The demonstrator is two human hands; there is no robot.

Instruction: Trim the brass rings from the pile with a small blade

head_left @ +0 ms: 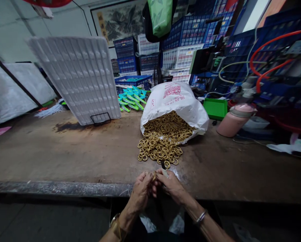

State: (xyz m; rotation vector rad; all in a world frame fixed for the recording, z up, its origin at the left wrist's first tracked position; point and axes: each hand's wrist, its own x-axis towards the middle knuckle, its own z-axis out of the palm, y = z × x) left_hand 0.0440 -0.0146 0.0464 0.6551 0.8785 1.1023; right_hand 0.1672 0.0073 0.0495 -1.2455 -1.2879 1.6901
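Note:
At the table's front edge, my left hand (pixel 140 188) pinches a gold-coloured ring (pixel 154 176) between its fingertips. My right hand (pixel 172 184) meets it there, fingers closed round a small tool (pixel 165 172) with a pale body and a dark, narrow end pointing away from me. The kind of tool is not clear, and its lower part is hidden in the hand. Just beyond both hands lies a pile of similar gold rings (pixel 160 148). It spills from the mouth of a white woven sack (pixel 170 97) lying on its side.
A ribbed pale plastic tray (pixel 77 77) leans upright in a black wire stand (pixel 100 119) at the left. Behind the sack are turquoise-and-green pieces (pixel 131 98) and stacked crates (pixel 183 32). To the right stand a green tray (pixel 215 108) and a pink bottle (pixel 234 120).

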